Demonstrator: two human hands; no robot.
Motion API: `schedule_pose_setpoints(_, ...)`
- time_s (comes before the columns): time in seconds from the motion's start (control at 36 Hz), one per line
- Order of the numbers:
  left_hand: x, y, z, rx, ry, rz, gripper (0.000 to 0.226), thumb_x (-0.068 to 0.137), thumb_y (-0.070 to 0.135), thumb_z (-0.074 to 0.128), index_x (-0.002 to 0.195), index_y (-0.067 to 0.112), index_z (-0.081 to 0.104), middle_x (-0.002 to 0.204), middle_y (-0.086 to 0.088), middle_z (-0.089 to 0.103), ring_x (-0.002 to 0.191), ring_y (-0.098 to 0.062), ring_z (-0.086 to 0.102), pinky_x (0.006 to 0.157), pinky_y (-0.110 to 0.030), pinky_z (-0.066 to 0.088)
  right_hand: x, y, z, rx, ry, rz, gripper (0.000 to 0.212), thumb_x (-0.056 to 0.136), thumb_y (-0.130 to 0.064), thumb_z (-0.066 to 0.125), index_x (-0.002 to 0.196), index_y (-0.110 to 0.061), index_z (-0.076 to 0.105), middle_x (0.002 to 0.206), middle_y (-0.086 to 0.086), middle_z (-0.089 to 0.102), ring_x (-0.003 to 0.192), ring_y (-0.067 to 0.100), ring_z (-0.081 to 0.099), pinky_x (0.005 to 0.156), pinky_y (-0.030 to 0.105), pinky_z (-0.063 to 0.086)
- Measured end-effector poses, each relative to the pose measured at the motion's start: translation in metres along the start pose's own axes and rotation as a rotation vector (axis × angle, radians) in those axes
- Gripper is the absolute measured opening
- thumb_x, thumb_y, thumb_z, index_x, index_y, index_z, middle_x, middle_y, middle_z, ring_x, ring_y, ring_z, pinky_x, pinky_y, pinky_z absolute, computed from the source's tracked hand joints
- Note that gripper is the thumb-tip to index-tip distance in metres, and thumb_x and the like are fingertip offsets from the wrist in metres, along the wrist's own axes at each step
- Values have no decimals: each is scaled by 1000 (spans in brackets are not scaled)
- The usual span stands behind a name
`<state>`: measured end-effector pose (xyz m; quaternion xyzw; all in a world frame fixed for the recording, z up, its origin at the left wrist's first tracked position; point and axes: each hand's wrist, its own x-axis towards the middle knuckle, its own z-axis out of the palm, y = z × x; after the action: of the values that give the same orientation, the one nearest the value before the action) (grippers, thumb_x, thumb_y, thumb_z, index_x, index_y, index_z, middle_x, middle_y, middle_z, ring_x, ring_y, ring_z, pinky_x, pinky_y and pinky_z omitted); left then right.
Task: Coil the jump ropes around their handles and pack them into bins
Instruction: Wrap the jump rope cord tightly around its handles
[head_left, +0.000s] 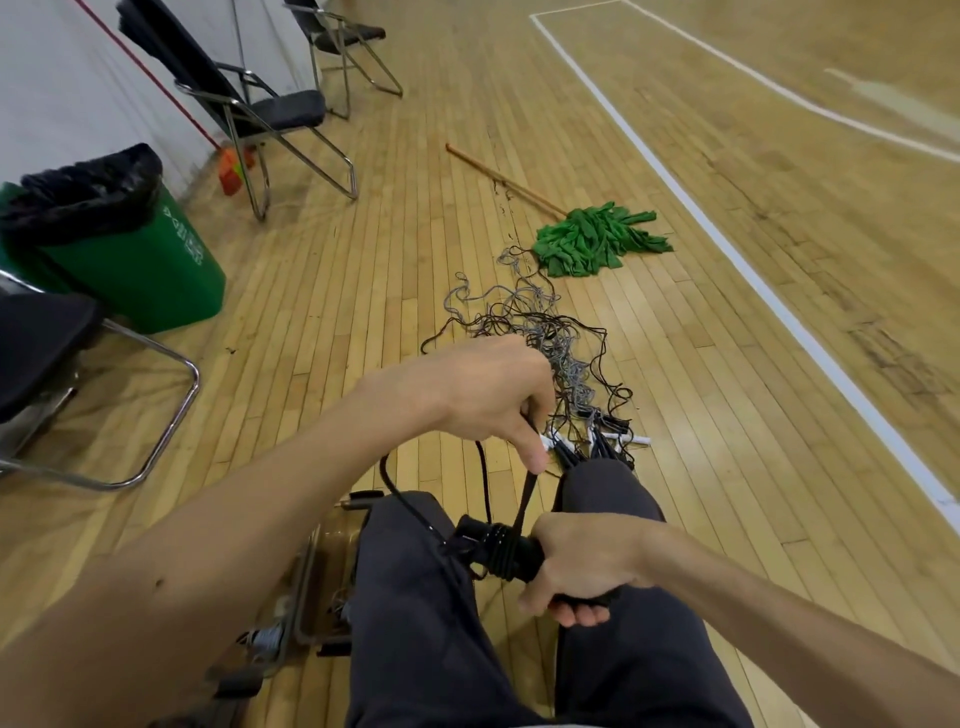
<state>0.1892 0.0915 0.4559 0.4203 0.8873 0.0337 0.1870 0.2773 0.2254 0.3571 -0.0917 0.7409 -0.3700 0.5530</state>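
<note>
Several turns deep in rope (503, 551), clenched the handle (470, 530) in the right hand (587, 566) over the lap (415, 597), fingers curled just beside the turns; pinched the free length taut above with the left hand (488, 395).

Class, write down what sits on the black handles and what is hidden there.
Turns of black rope are coiled round the handles. The right hand grips their other end, covering whatever lies beneath.

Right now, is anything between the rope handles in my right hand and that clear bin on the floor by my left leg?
Your left thigh lies between the handles in your right hand and the clear bin; the uncoiled rope pinched by your left hand isn't wound yet.
</note>
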Motion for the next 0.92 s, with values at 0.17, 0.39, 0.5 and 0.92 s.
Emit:
schedule_pose_setpoints(0.17, 9, -14, 20, -169, -36, -53, 39, 66, 51, 87, 72, 15, 72, 66, 4, 66, 62, -6, 57, 57, -22, 44, -4, -8, 16, -195, 52, 23, 17, 97, -16, 60, 93, 1, 64, 65, 6, 59, 48, 15, 50, 49, 24, 45)
schedule_pose_setpoints(0.39, 12, -18, 41, -43, -42, -84, 50, 67, 61, 80, 67, 15, 59, 63, 4, 54, 62, -12, 50, 56, -29, 40, -16, -4, 21, -724, 302, 22, 7, 96, -8, 54, 103, -10, 55, 76, -1, 47, 62, 13, 45, 53, 25, 39)
schedule_pose_setpoints(0.5, 13, -18, 44, 58, 11, -66, 64, 69, 72, 69, 69, 9, 60, 58, 3, 47, 62, -19, 51, 59, -35, 46, -30, -2, 15, -931, 424, -26, 13, 101, -14, 50, 111, -11, 58, 75, -3, 43, 66, 17, 47, 64, 31, 42)
schedule_pose_setpoints(0.92, 14, -25, 63, -426, 157, -75, 61, 74, 66, 70, 67, 6, 64, 55, 2, 45, 53, -14, 38, 54, -33, 33, -57, 6, -16, -402, 270, -281, 28, 95, -28, 66, 75, -11, 57, 61, -1, 49, 49, 10, 41, 51, 25, 35)
